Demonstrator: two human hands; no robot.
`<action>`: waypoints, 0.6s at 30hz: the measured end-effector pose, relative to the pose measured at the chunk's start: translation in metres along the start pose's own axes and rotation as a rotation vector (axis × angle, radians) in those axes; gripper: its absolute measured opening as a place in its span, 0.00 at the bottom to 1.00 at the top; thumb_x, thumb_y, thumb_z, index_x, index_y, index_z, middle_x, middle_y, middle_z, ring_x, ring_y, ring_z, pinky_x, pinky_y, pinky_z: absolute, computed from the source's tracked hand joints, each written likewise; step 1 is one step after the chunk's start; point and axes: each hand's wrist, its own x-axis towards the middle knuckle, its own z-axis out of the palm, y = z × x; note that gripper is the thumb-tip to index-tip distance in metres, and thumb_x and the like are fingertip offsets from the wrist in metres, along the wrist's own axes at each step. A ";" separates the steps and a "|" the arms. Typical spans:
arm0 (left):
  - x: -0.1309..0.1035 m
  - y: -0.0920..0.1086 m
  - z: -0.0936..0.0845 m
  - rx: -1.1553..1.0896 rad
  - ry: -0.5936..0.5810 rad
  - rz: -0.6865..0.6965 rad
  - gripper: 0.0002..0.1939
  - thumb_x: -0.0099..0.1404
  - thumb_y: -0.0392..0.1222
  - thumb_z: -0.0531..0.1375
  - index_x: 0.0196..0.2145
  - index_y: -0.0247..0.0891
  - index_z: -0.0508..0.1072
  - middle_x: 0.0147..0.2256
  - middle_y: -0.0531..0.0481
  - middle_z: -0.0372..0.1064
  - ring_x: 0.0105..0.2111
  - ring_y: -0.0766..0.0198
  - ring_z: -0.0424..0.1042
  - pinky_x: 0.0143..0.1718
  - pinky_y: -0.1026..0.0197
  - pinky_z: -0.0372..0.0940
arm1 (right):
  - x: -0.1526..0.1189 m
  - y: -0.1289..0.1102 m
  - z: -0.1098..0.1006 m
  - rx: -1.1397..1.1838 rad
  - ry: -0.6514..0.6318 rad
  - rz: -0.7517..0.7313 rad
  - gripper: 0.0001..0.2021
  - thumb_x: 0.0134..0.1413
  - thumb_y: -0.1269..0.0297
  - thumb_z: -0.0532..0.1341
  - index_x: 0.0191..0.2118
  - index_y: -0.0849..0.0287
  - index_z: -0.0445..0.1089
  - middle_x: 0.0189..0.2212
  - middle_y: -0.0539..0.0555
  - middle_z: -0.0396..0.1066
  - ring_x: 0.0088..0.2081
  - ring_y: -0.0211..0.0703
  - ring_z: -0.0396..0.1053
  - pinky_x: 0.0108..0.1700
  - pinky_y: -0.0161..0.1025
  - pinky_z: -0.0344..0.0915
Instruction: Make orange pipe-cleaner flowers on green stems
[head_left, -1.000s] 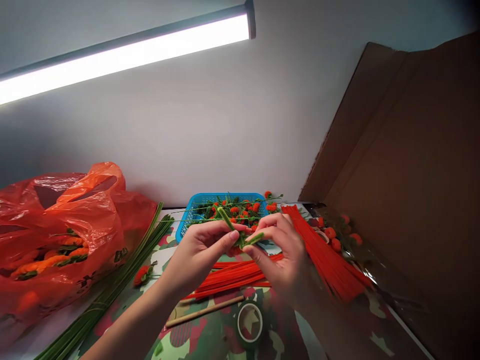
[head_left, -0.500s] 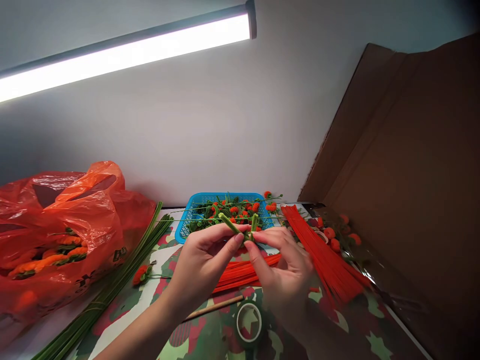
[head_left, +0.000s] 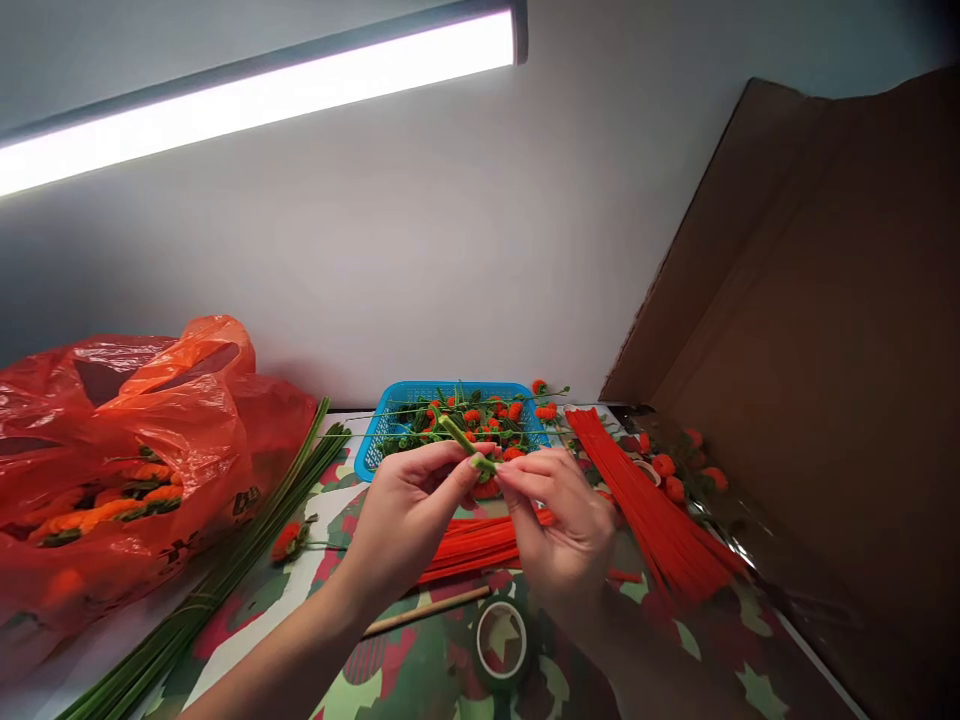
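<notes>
Faces a pale wall (head_left: 420, 250), with brown cardboard (head_left: 832, 310) at frame right. Works over a camouflage-printed counter (head_left: 420, 665), lit by a tube light (head_left: 300, 95) at upper left. Has left hand (head_left: 412, 510) and right hand (head_left: 562, 515) each in a fingertip grip clamped on a fuzzy green strip (head_left: 454, 434) at frame centre. Looks light, soft and bendable, unlikely to slip, easily crushed; probably best pinched midway, clear of loose ends.

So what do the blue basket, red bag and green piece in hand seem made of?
Blue basket: likely molded plastic, slight sheen, small regular holes. Red bag: apparently thin plastic film, glossy, crinkled and partly translucent. Green piece: perhaps chenille, matte and fuzzy; whether wired, I can't tell.
</notes>
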 end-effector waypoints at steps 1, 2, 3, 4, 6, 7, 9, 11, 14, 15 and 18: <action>0.000 -0.001 0.000 -0.010 0.007 0.002 0.07 0.60 0.42 0.62 0.28 0.36 0.78 0.27 0.51 0.74 0.24 0.67 0.69 0.27 0.69 0.67 | 0.000 0.000 0.000 -0.021 -0.020 0.010 0.12 0.53 0.80 0.59 0.36 0.55 0.74 0.30 0.51 0.74 0.33 0.41 0.70 0.37 0.42 0.66; 0.000 -0.003 0.001 -0.015 0.014 0.007 0.07 0.59 0.41 0.62 0.29 0.36 0.78 0.28 0.51 0.75 0.25 0.67 0.69 0.27 0.69 0.68 | 0.001 -0.001 0.000 -0.042 -0.041 0.026 0.12 0.53 0.80 0.59 0.35 0.56 0.73 0.30 0.52 0.74 0.33 0.41 0.69 0.37 0.41 0.66; 0.001 -0.005 0.001 -0.015 0.022 0.014 0.06 0.59 0.41 0.62 0.30 0.36 0.78 0.29 0.51 0.76 0.25 0.67 0.69 0.28 0.68 0.68 | 0.001 -0.001 0.000 -0.061 -0.058 0.042 0.11 0.53 0.80 0.59 0.35 0.57 0.73 0.30 0.52 0.73 0.34 0.41 0.69 0.37 0.41 0.66; 0.001 -0.008 0.001 -0.011 0.029 0.024 0.06 0.59 0.40 0.63 0.31 0.36 0.78 0.30 0.51 0.76 0.26 0.67 0.70 0.29 0.68 0.69 | 0.001 0.000 0.000 -0.076 -0.071 0.056 0.11 0.53 0.80 0.58 0.35 0.57 0.73 0.30 0.52 0.73 0.34 0.41 0.69 0.37 0.41 0.66; 0.002 -0.012 0.001 0.004 0.027 0.041 0.06 0.59 0.41 0.62 0.32 0.37 0.78 0.32 0.50 0.76 0.27 0.66 0.71 0.30 0.67 0.69 | 0.001 0.001 0.000 -0.099 -0.088 0.073 0.11 0.53 0.80 0.58 0.34 0.58 0.72 0.30 0.53 0.73 0.34 0.41 0.68 0.37 0.41 0.65; 0.002 -0.013 0.001 0.006 0.022 0.044 0.07 0.60 0.41 0.62 0.32 0.37 0.78 0.32 0.49 0.76 0.27 0.66 0.71 0.29 0.67 0.69 | 0.001 0.002 0.000 -0.105 -0.091 0.076 0.10 0.53 0.80 0.58 0.34 0.58 0.72 0.30 0.53 0.72 0.34 0.41 0.68 0.37 0.40 0.65; 0.003 -0.015 0.001 -0.018 0.015 0.038 0.08 0.61 0.42 0.61 0.34 0.37 0.77 0.35 0.49 0.76 0.28 0.66 0.71 0.28 0.67 0.70 | 0.001 0.005 0.000 -0.115 -0.090 0.069 0.10 0.54 0.80 0.57 0.34 0.58 0.72 0.30 0.53 0.72 0.35 0.41 0.67 0.38 0.41 0.65; 0.003 -0.014 0.000 -0.071 0.012 0.027 0.08 0.61 0.42 0.60 0.36 0.38 0.75 0.37 0.49 0.75 0.28 0.66 0.71 0.28 0.67 0.70 | 0.001 0.008 -0.001 -0.124 -0.075 0.047 0.10 0.54 0.80 0.57 0.35 0.58 0.72 0.31 0.53 0.72 0.35 0.41 0.67 0.38 0.41 0.66; 0.003 -0.013 -0.001 -0.105 0.005 0.016 0.07 0.60 0.43 0.62 0.34 0.37 0.73 0.33 0.51 0.74 0.29 0.66 0.72 0.29 0.66 0.71 | 0.001 0.010 -0.002 -0.138 -0.055 -0.008 0.11 0.54 0.81 0.57 0.36 0.58 0.72 0.31 0.54 0.72 0.36 0.42 0.67 0.39 0.42 0.66; 0.004 -0.013 -0.001 -0.099 0.004 0.010 0.07 0.60 0.44 0.62 0.31 0.37 0.73 0.30 0.52 0.74 0.28 0.67 0.72 0.30 0.66 0.71 | 0.001 0.011 -0.003 -0.141 -0.054 -0.028 0.12 0.53 0.81 0.57 0.36 0.58 0.72 0.31 0.54 0.72 0.36 0.42 0.67 0.39 0.43 0.66; 0.006 -0.015 -0.002 -0.081 -0.001 -0.021 0.08 0.59 0.43 0.63 0.28 0.35 0.72 0.26 0.53 0.73 0.25 0.68 0.73 0.29 0.68 0.71 | 0.001 0.011 -0.005 -0.139 -0.050 -0.078 0.13 0.52 0.83 0.57 0.37 0.58 0.72 0.32 0.55 0.72 0.36 0.43 0.67 0.39 0.43 0.66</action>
